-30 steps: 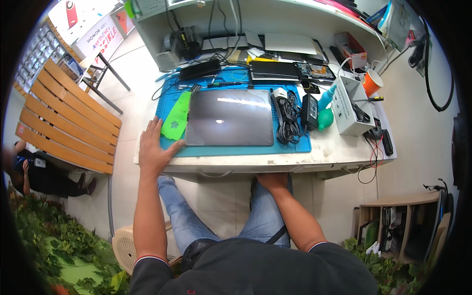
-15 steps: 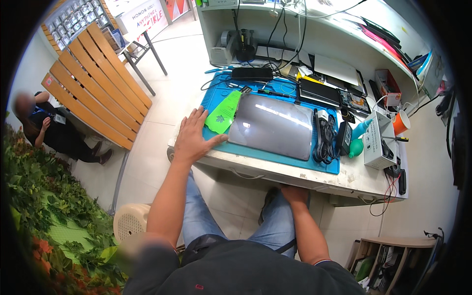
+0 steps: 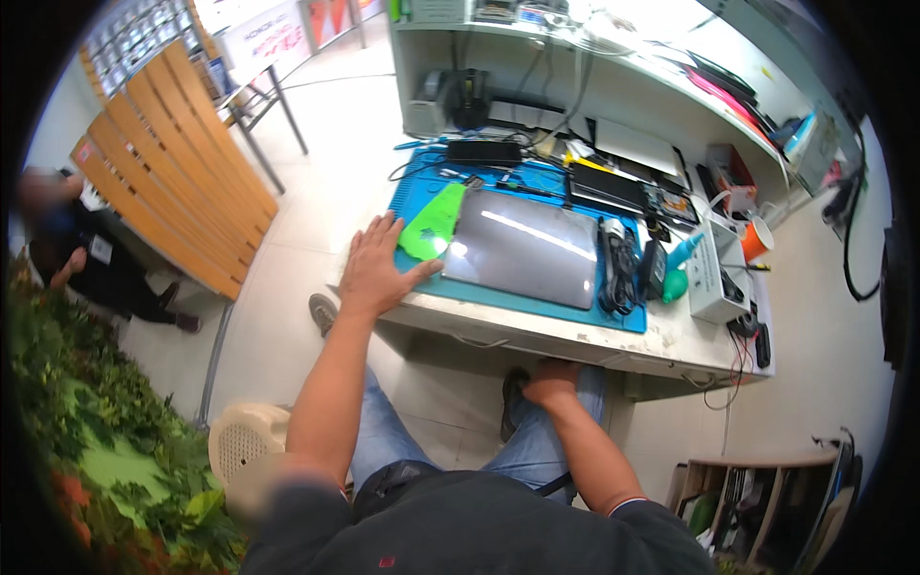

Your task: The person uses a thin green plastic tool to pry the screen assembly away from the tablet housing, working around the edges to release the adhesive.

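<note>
My left hand (image 3: 376, 266) lies flat on the white desk's left front corner, fingers spread, with nothing in it. Its thumb reaches the edge of a blue work mat (image 3: 537, 301). Just beyond the thumb, a bright green card-like piece (image 3: 433, 224) lies beside a closed grey laptop (image 3: 524, 251). A black coiled power cable (image 3: 619, 273) and its black adapter (image 3: 654, 268) sit at the laptop's right. My right hand (image 3: 554, 381) is down by my right knee, below the desk's front edge; its fingers are not clear enough to read.
Right of the mat stand a green air blower (image 3: 675, 286), a white box (image 3: 714, 283) and an orange cup (image 3: 757, 238). A black case (image 3: 484, 152) and a dark tablet-like device (image 3: 608, 186) lie behind the laptop. A beige stool (image 3: 244, 443) is at my left; another person (image 3: 101, 254) stands far left.
The view has shifted slightly, so the desk's right side sits further left. My right hand has moved a little left at my knee. My left hand stays flat on the desk.
</note>
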Tool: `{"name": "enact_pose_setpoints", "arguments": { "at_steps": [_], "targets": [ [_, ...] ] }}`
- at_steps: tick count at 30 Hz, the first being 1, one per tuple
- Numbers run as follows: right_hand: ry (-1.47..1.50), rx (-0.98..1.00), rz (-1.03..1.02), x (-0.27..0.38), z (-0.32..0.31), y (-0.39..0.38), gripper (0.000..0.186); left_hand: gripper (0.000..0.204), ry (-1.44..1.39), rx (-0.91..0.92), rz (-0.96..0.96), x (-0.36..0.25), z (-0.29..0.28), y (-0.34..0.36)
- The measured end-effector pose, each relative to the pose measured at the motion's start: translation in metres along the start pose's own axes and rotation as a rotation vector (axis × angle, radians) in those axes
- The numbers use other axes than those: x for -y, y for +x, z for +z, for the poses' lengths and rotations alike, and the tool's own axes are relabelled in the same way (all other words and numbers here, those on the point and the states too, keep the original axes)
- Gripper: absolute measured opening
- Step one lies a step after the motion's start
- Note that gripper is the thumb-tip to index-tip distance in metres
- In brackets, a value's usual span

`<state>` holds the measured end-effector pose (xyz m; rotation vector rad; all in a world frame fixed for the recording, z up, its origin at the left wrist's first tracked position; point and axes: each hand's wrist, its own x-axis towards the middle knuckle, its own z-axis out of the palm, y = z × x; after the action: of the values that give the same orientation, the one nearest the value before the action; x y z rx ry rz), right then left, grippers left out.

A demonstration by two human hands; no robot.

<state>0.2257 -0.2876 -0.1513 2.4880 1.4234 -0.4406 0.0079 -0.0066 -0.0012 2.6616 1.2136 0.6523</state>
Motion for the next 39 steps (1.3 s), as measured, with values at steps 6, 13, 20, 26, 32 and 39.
{"name": "enact_pose_setpoints", "arguments": {
  "at_steps": [6, 13, 20, 26, 32, 39],
  "targets": [
    [0.264, 0.707, -0.444, 0.087, 0.098, 0.012, 0.074, 0.1, 0.006, 0.02, 0.02, -0.005, 0.001, 0.001],
    [0.233, 1.396, -0.698, 0.135, 0.211, -0.04, 0.059, 0.098, 0.001, 0.014, 0.064, 0.002, 0.007, 0.01],
    [0.427, 1.745, -0.376, 0.178, 0.3, -0.029, 0.066, 0.09, 0.062, 0.122, 0.101, -0.004, -0.006, 0.011],
    [0.365, 1.569, -0.608, 0.155, 0.253, -0.027, 0.078, 0.101, 0.018, 0.161, 0.042, -0.002, -0.012, -0.008],
    [0.17, 1.293, -0.725, 0.146, 0.139, 0.065, 0.07, 0.095, 0.048, 0.111, 0.025, -0.005, -0.02, 0.006],
    [0.039, 1.284, -0.749, 0.119, 0.088, 0.044, 0.061, 0.107, 0.059, 0.081, 0.012, 0.004, -0.001, -0.003]
  ]
}}
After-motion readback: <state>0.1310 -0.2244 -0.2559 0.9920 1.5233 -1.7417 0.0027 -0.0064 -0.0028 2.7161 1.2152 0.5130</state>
